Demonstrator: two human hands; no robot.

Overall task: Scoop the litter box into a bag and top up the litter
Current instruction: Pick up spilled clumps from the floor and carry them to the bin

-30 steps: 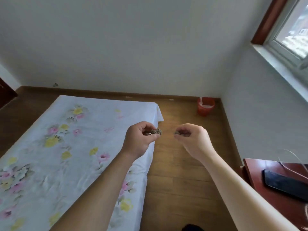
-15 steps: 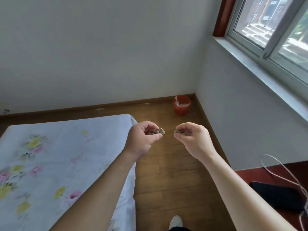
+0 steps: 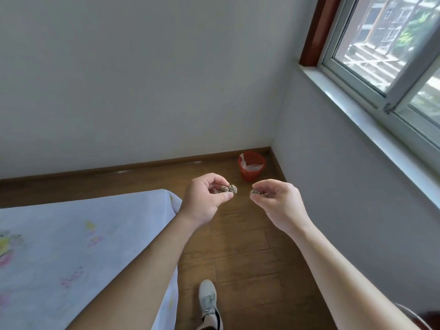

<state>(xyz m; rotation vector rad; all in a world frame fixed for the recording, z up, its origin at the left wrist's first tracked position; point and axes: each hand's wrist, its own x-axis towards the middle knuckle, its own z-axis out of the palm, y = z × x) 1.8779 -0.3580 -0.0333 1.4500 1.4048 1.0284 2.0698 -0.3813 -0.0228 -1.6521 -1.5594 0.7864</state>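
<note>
My left hand (image 3: 204,201) pinches two grey-brown litter clumps (image 3: 229,188) between thumb and fingers, held up over the wooden floor. My right hand (image 3: 276,201) pinches a smaller litter clump (image 3: 254,192) at its fingertips, a short gap from the left hand. A red bin (image 3: 251,166) lined with a white bag stands in the room's corner, beyond and slightly above both hands in the view. No litter box or scoop is in sight.
A bed with a pale floral sheet (image 3: 71,246) fills the lower left. My white shoe (image 3: 209,303) is on the wooden floor (image 3: 250,258) below my hands. A window (image 3: 392,51) with a sill runs along the right wall.
The view has swung right and moved closer to the corner; the red bin looks larger and nearer. Both hands keep their clumps and have spread slightly apart. A shoe has stepped into view.
</note>
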